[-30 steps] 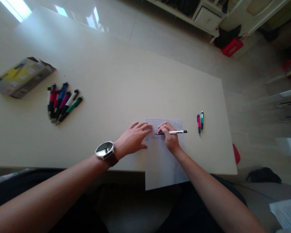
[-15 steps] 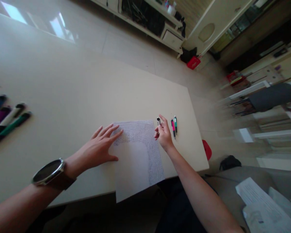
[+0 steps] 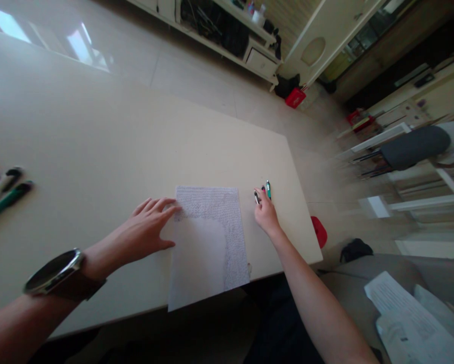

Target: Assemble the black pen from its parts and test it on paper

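Observation:
A sheet of paper [image 3: 200, 253] lies on the white table, its lower edge overhanging the near side. Dense fine pen marks fill its top and right parts, while the lower left part is blank. My left hand [image 3: 149, 227] is open, fingers spread, with the fingertips at the paper's left edge. To the right of the sheet, my right hand [image 3: 267, 215] is closed around a pen [image 3: 256, 197] with a dark and light barrel. Just beyond that hand lie a green pen [image 3: 268, 188] and a pink pen [image 3: 263, 189], the pink one mostly hidden by the fingers.
Several thick pens or markers, among them a green one [image 3: 9, 202], lie at the left of the table [image 3: 136, 146]. Past the table's far side stands a low cabinet [image 3: 262, 63]. Printed papers [image 3: 409, 313] rest on a grey seat at the lower right.
My right hand has moved right, away from the paper and over the pink pen, with the pen still held. The left hand has slid slightly left to the paper's edge.

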Demonstrator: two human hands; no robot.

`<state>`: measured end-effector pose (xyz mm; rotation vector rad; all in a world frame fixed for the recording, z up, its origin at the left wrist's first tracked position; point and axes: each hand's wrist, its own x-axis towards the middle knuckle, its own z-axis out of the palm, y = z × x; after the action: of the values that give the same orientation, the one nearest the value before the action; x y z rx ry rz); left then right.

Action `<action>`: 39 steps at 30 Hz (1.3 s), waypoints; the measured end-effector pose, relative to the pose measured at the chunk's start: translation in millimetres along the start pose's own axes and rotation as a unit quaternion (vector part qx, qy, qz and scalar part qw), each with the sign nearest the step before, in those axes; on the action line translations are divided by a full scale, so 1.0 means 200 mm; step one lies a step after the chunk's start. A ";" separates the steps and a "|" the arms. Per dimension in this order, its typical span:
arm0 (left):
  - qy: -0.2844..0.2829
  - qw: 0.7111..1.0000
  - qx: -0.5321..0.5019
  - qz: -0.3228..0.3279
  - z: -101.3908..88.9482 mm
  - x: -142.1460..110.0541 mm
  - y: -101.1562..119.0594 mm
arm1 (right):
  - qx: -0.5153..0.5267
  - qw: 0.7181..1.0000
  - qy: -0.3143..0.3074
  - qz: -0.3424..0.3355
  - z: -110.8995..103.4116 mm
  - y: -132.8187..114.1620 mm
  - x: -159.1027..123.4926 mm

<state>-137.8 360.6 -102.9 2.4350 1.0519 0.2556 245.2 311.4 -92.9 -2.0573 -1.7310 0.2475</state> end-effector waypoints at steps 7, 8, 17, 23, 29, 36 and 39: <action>-0.014 1.000 0.025 -0.011 -0.01 0.00 0.00 | -0.043 0.999 -0.002 0.001 -0.01 0.05 -0.01; -0.013 0.999 0.031 -0.014 0.00 0.00 0.01 | -0.051 0.999 -0.002 -0.001 0.00 0.05 -0.01; -0.002 0.999 0.043 -0.018 0.01 0.02 0.04 | -0.189 0.981 0.025 0.023 -0.02 0.03 -0.01; 0.022 0.998 0.042 -0.033 0.02 0.03 0.13 | -0.141 0.989 0.021 -0.036 -0.01 -0.11 -0.01; 0.055 0.985 0.065 -0.151 -0.23 0.07 0.01 | -0.022 0.975 -0.147 -0.162 0.04 -0.39 -0.08; 0.052 0.891 0.167 -0.418 -0.57 -0.17 -0.41 | -0.012 0.968 -0.172 -0.182 0.06 -0.49 -0.10; 0.008 0.879 0.175 -0.443 -0.57 -0.27 -0.50 | -0.004 0.968 -0.166 -0.186 0.06 -0.49 -0.09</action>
<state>-279.1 419.9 -52.7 1.9359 2.2250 -0.2464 148.9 308.4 -63.8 -1.7198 -2.2798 0.4874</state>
